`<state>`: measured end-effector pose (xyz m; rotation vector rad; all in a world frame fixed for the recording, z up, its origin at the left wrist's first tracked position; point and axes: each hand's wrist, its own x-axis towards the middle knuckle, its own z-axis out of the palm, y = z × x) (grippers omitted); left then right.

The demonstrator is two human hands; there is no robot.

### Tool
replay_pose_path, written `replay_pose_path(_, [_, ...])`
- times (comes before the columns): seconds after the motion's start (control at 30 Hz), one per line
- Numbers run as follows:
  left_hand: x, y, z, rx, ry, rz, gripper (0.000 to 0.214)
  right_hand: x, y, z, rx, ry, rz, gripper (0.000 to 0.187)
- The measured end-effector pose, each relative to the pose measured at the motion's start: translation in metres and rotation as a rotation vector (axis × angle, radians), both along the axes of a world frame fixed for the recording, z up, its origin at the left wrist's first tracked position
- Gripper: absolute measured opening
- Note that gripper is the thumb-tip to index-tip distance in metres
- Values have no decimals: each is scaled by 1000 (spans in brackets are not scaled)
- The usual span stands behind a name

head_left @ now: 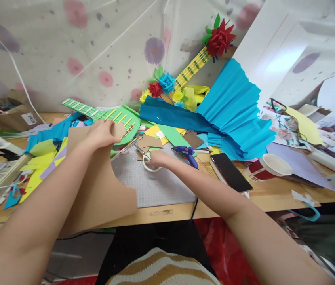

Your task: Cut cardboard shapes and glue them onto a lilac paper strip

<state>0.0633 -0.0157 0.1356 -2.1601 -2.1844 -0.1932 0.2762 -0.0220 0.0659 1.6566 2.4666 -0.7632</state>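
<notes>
A large brown cardboard sheet [105, 198] with a curved cut-out edge tilts over the left front of the table. My left hand [103, 133] grips it near the top, fingers closed over it. In the middle, my right hand [157, 159] is closed on white-handled scissors [152, 169] above a grey cutting mat [167, 192]; the blades point away to the left. Just behind my left hand lies a green paper guitar [130, 114] with yellow strips and white fret lines. Brown cardboard scraps [149, 141] lie close beyond the scissors.
To the right are a blue glue gun [185, 151], a black phone [231, 172] and a paper cup [268, 167]. Blue crepe paper [229, 107] and a flower-decorated yellow guitar [193, 67] stand at the back. A power strip [7, 182] and cardboard box [13, 113] are left.
</notes>
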Motion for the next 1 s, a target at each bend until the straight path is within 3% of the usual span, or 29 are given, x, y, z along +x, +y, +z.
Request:
replay_pose_path(0.1, [2,-1,16,-25,-12,-46,63,-6,-3,-3,89,-125,59,24])
replay_pose_path(0.2, [12,-4,22,2,-33,-127,66,-7,-8,-5,151,-186,112,21])
replay_pose_path(0.37, [31,-8,28,121,-86,-260,67,3,-14,19,201,-58,92,25])
replay_pose_path(0.4, [34,-6,31,151,-102,-256,68,5,-16,25,173,26,108,28])
replay_pose_path(0.5, [40,1,38,236,-167,-207,72,5,-27,35,-186,530,229,41])
replay_pose_path(0.57, [44,8,41,290,-211,-171,73,0,-34,32,-305,672,246,37])
replay_pose_path(0.7, [56,17,45,432,-279,-92,78,-9,-33,26,-106,589,97,14])
replay_pose_path(0.8, [66,10,52,565,-301,-55,81,0,-15,48,70,592,-50,14])
replay_pose_path(0.9, [69,-4,56,706,-320,-12,69,34,16,83,217,676,-275,20])
replay_pose_path(1.0, [66,-12,40,737,-361,-27,51,91,52,96,401,731,-484,26])
